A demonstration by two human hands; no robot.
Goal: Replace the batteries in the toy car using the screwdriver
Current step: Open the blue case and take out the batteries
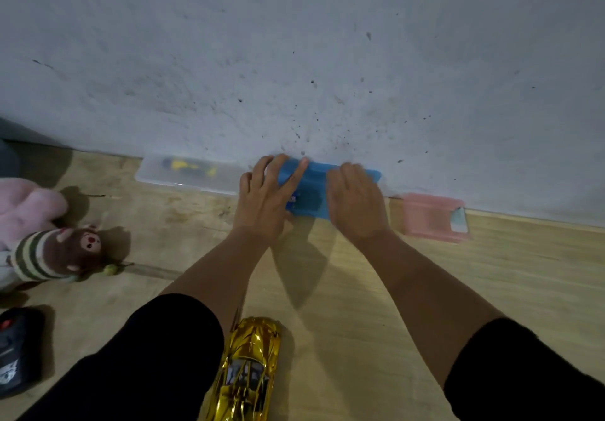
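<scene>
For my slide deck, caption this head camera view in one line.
Both hands, left hand and right hand, on a blue box by the wall; gold toy car waits nearby.

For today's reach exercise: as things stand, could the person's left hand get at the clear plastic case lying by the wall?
Probably yes. The left hand rests on the blue box, and the clear plastic case lies just beside it along the wall, with only bare floor between them. Nothing shown blocks that sideways reach.

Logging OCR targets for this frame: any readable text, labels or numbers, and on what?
None readable.
Blue box: small sticker, blurred.
Dark remote: pale marking near its lower end, too blurred to read.
Pink box: pale card at its right end, no legible print.
Gold toy car: no text visible.
</scene>
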